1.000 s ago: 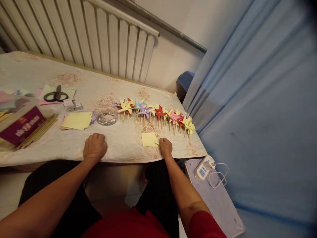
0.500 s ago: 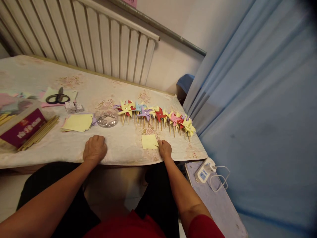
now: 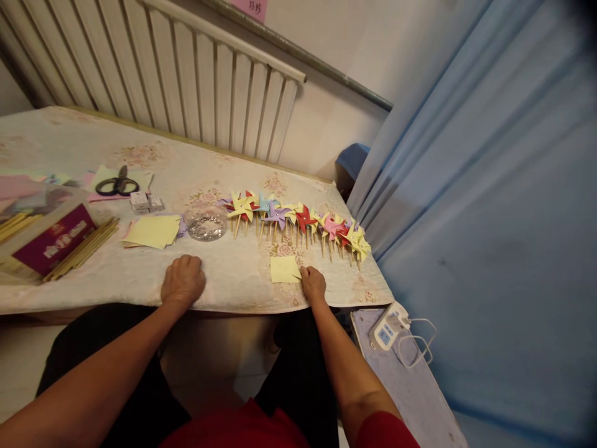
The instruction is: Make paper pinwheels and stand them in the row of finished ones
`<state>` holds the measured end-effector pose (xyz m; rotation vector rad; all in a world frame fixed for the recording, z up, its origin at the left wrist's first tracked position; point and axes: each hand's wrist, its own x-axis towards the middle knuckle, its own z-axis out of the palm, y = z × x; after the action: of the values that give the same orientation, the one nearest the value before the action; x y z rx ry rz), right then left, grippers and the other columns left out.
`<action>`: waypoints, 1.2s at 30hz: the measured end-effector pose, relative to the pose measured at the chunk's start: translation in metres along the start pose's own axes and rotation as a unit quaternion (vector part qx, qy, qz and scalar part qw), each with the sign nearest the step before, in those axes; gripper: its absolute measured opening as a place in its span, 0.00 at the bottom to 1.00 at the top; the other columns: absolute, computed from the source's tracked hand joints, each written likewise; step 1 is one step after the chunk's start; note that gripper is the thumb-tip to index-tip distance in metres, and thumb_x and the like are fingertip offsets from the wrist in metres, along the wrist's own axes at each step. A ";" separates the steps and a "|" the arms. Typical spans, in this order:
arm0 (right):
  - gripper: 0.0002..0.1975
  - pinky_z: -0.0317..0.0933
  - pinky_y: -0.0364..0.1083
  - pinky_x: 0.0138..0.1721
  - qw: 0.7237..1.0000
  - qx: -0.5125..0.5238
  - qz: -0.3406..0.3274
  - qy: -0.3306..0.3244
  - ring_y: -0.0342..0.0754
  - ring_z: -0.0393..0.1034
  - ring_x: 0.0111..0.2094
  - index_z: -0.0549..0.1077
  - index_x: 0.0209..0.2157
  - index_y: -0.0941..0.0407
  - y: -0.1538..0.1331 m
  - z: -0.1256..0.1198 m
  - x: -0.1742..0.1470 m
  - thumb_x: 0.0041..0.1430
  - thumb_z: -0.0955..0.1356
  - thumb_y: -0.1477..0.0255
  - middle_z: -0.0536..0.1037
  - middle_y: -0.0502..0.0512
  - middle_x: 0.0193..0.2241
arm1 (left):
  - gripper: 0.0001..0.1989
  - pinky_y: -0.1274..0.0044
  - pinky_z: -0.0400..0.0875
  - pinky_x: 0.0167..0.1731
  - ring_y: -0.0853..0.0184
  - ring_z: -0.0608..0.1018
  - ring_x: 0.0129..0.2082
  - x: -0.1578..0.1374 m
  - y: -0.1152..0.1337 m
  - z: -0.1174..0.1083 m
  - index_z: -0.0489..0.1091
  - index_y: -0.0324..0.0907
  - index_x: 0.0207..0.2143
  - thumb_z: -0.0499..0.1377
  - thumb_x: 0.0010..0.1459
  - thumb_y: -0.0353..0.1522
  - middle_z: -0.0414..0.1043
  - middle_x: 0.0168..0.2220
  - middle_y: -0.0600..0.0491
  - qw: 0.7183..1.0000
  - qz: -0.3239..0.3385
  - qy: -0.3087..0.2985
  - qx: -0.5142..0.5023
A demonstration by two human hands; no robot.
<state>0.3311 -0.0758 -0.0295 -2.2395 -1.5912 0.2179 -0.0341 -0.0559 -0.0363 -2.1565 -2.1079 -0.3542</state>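
My left hand (image 3: 183, 279) rests on the flowered tablecloth as a loose fist, knuckles up, and nothing shows in it. At the table's front edge, my right hand (image 3: 313, 284) is closed, its fingertips at the right edge of a square of yellow paper (image 3: 284, 269). A thin dark line shows at the paper's lower right corner beside those fingertips; what the fingers hold, if anything, is hidden. Behind the paper lies a long row of paper pinwheels (image 3: 278, 215) on sticks. A clear round dish (image 3: 206, 224) of small shiny pieces sits behind my left hand.
Left of the dish lies a stack of yellow paper (image 3: 153, 231), with small white boxes (image 3: 146, 202) and black-handled scissors (image 3: 117, 184) behind. A purple-labelled box (image 3: 58, 239) and wooden sticks (image 3: 86, 250) are at far left. A power strip (image 3: 388, 326) lies on a low surface at right.
The view has shifted slightly, so everything sits a little farther right. Both hands keep their places on the table, and the yellow paper stays by my right hand.
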 end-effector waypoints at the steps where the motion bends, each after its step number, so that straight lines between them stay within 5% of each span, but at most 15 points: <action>1: 0.20 0.52 0.44 0.31 1.000 0.000 -0.001 0.000 0.49 0.71 0.33 0.76 0.30 0.54 0.000 0.000 0.000 0.69 0.60 0.61 0.80 0.56 0.32 | 0.14 0.66 0.62 0.43 0.52 0.71 0.45 0.000 0.000 0.000 0.73 0.36 0.40 0.48 0.62 0.29 0.71 0.42 0.39 1.000 0.000 0.000 0.002; 36: 0.19 0.51 0.44 0.32 1.000 0.000 0.001 -0.003 0.49 0.71 0.33 0.76 0.30 0.54 0.000 -0.001 -0.002 0.68 0.60 0.61 0.81 0.56 0.32 | 0.13 0.66 0.61 0.43 0.53 0.70 0.45 -0.002 0.000 0.001 0.72 0.36 0.39 0.48 0.62 0.28 0.70 0.41 0.39 1.000 -0.001 0.008 -0.009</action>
<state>0.3305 -0.0779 -0.0293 -2.2440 -1.5916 0.2256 -0.0339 -0.0577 -0.0380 -2.1538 -2.1076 -0.3892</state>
